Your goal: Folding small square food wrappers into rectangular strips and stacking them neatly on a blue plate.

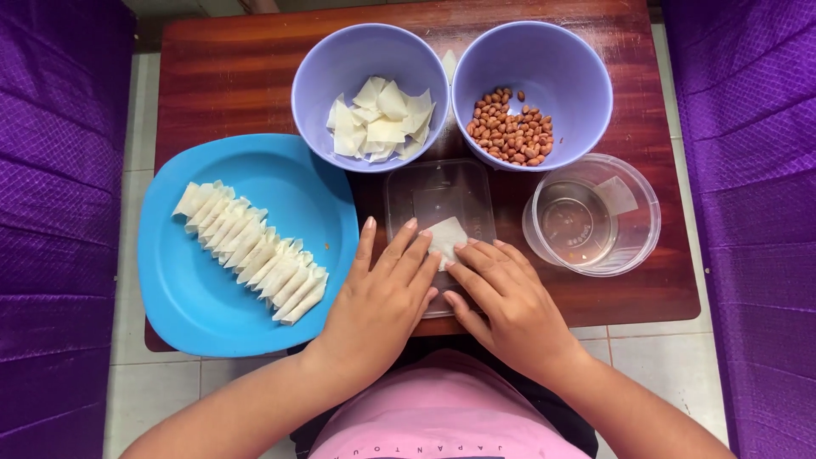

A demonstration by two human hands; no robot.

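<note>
At the centre of the reddish-brown wooden table (221, 76), a small pale square dough wrapper (445, 235) is laid on a clear flat plastic lid (438, 191). The wrapper is pressed down by both hands, which are laid flat with fingers extended and close together, nothing being pinched. The left hand (382, 297) is placed at the wrapper's 8 o'clock, its fingertips touching the wrapper's left edge; the right hand (506, 297) is placed at 4 o'clock, its fingertips resting on the lower right edge. The two hands are nearly touching at the index fingers.

At 12 o'clock from the wrapper, a lilac round plastic bowl of unfolded pale wrappers (316, 93) is seen, and just beside it, at 1 o'clock, a second lilac round bowl holding reddish-brown peanuts (586, 68). At 3 o'clock a clear round plastic container (633, 246) with what looks like a little water is set. At 9 o'clock a bright blue rounded-square plastic plate (178, 297) is found, carrying a diagonal overlapping row of folded dough pieces (251, 251). Purple fabric (51, 212) is seen along both sides.
</note>
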